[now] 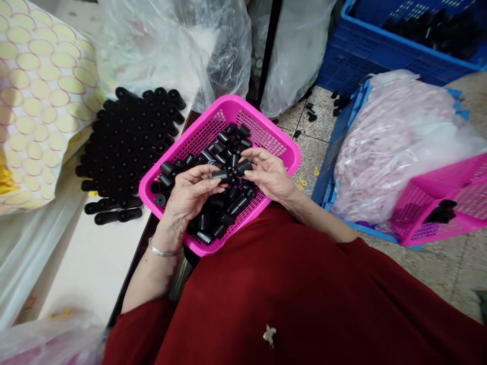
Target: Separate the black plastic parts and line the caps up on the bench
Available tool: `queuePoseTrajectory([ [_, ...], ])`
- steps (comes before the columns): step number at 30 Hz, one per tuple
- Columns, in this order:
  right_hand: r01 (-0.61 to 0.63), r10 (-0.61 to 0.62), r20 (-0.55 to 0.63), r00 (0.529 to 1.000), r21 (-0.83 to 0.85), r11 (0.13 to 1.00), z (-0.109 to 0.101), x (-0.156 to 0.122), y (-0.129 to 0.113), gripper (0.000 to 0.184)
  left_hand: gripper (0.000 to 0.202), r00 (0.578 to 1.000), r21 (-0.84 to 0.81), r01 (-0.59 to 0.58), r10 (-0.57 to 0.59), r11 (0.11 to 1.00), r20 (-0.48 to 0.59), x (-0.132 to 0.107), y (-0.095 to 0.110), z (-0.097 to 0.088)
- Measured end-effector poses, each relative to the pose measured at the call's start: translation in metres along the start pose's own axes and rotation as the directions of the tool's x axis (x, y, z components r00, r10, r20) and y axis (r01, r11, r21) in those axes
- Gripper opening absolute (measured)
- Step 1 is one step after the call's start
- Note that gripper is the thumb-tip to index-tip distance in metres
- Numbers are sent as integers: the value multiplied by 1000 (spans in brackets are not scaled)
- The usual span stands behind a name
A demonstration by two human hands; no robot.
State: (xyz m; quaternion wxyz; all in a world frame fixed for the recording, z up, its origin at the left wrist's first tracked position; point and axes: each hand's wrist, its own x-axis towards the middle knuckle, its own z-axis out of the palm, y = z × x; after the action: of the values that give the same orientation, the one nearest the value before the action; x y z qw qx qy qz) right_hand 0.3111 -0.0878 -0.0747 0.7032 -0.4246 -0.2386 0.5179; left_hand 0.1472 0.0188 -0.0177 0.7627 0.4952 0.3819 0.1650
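Note:
My left hand (196, 190) pinches a short black plastic cylinder (221, 176) between thumb and fingers. Close beside it, my right hand (268, 172) grips another black cylinder (242, 167), its end facing the first. I cannot tell whether the two pieces touch. Both hands are above a pink plastic basket (294, 152) that rests against my lap. Many loose black cylinders (205, 220) lie jumbled inside it, some under my hands and partly hidden.
On the white table (87, 263) at left lies a stack of joined black tubes (125, 137). Clear plastic bags (152, 50) stand behind. To the right are a blue crate (380, 45), a bag of pale pink pieces (395, 147) and another pink basket (411, 213). Small parts litter the tiled floor (319, 126).

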Motion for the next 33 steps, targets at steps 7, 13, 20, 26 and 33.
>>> queuePoseTrajectory([
  [7, -36, 37, 50, 998, -21, 999, -1, -3, 4, 44, 37, 999, -62, 38, -37, 997, 12, 3, -3, 0],
  [13, 69, -71, 2, 997, -269, 961, -22, 4, -6, 38, 23, 997, 30, -55, 57, 998, -60, -3, 15, -24],
  [20, 360, -83, 356, 931, -850, 386, -26, 0, -21, 21, 18, 993, -54, 3, -10, 999, -120, -17, 19, -44],
  [26, 585, 461, 539, 706, -810, 51, 16, -12, -26, 16, 14, 995, -142, -42, 29, 989, -91, -17, 16, -43],
  [33, 587, 554, 499, 666, -809, 23, 15, 5, -23, 12, 15, 998, -206, -11, -1, 978, -55, -17, 13, -36],
])
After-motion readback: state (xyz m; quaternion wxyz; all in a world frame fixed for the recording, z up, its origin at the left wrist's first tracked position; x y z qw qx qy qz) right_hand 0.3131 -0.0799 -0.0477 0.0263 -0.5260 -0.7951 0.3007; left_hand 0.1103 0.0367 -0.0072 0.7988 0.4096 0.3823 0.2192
